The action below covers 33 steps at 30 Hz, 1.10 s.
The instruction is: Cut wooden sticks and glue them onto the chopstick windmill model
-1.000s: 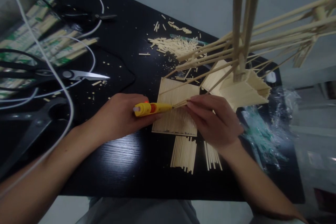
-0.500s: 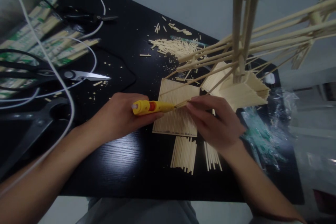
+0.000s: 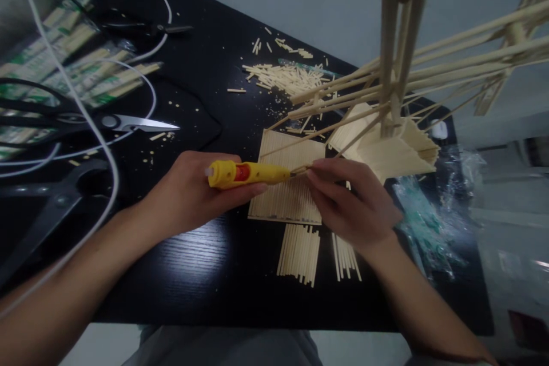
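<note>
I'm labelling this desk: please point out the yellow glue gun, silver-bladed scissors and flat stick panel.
Yellow glue gun (image 3: 265, 172): head view, on its body.
Silver-bladed scissors (image 3: 110, 121): head view, on the pivot.
Flat stick panel (image 3: 281, 200): head view, near half.

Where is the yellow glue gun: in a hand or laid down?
In a hand: the left hand grips the glue gun, its nozzle toward thin sticks pinched in the right hand.

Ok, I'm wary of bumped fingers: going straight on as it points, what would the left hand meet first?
The left hand, yellow glue gun leading, would likely meet the sticks in the right hand first; depth is unclear.
</note>
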Each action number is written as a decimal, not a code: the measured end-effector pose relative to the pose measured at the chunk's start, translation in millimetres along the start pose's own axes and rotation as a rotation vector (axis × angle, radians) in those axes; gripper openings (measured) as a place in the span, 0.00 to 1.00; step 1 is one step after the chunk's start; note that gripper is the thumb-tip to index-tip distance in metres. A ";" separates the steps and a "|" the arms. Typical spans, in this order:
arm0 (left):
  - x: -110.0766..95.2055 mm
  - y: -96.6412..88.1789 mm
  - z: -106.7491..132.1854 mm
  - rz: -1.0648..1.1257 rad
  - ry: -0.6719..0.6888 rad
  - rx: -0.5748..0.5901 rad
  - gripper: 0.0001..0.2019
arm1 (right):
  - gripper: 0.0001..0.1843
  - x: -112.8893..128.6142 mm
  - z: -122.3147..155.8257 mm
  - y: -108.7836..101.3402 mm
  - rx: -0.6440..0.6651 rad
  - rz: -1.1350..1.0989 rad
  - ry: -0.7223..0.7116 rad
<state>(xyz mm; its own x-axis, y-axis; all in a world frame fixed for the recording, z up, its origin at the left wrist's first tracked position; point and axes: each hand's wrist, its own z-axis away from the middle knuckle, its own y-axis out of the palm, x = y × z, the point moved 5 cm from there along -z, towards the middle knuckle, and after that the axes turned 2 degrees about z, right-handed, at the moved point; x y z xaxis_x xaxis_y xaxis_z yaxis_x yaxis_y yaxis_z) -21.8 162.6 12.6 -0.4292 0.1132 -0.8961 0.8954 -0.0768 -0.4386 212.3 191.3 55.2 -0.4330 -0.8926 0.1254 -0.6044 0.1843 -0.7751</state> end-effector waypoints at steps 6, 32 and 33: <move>-3.5 -1.5 1.6 0.023 0.017 -0.009 0.21 | 0.18 -2.2 0.7 -1.1 0.023 0.021 -0.014; -3.4 -1.1 0.5 -0.084 0.027 0.035 0.19 | 0.16 -0.4 -1.0 -0.2 0.022 0.049 -0.010; -2.3 -0.9 0.8 -0.094 0.024 0.032 0.19 | 0.16 -0.6 -1.1 0.3 0.015 0.046 -0.009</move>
<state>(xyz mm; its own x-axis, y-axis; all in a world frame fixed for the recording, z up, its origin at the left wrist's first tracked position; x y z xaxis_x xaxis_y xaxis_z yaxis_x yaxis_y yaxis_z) -21.8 161.6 15.0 -0.5079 0.1455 -0.8490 0.8468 -0.0964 -0.5231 211.7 192.3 55.5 -0.4539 -0.8871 0.0836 -0.5740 0.2193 -0.7890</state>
